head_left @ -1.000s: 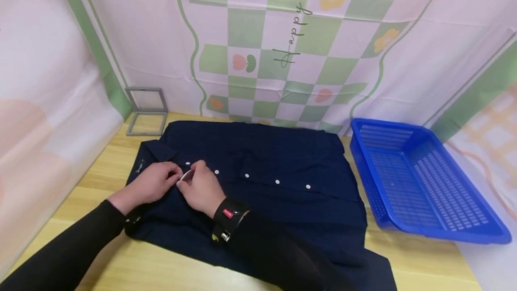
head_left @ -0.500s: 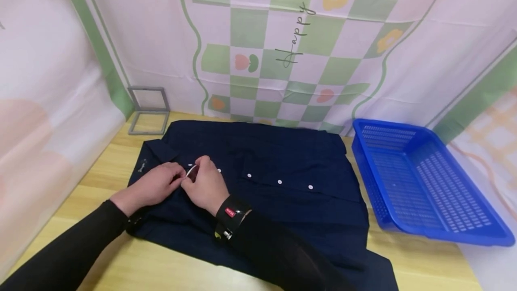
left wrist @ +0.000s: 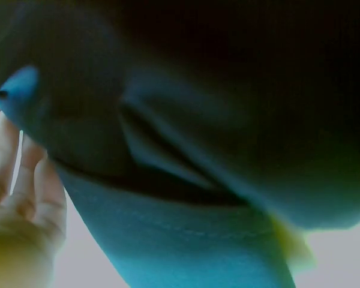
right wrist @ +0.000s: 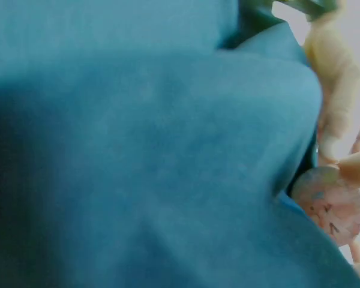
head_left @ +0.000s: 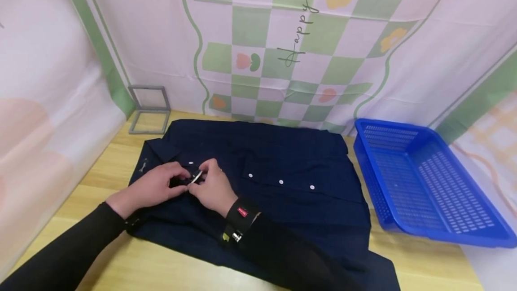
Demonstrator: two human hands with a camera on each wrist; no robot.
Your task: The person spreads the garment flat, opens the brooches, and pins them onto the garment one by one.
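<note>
A dark navy shirt (head_left: pixel 282 152) with white buttons lies spread on the table. Above its collar end, my right hand (head_left: pixel 216 192) pinches a thin round badge (head_left: pixel 196 177) between thumb and fingers, tilted so its pale rim shows in the head view. The right wrist view shows the face of the badge (right wrist: pixel 330 207), pinkish with small dark marks. My left hand (head_left: pixel 155 185) meets it from the left, thumb and fingers bent around raised shirt cloth beside the badge. In the left wrist view, cloth covers most of the picture and hides the left fingertips. The badge's back is not clear.
A blue perforated basket (head_left: pixel 416 183) stands at the right of the wooden table (head_left: pixel 173 266). At the back left is an opened grey square frame case (head_left: pixel 149 109). Printed cloth (head_left: pixel 274 48) hangs along the back and sides.
The right hand has shifted slightly right and turned the badge, so more of its edge and dark side shows. The left thumb and forefinger have spread apart beside it.
</note>
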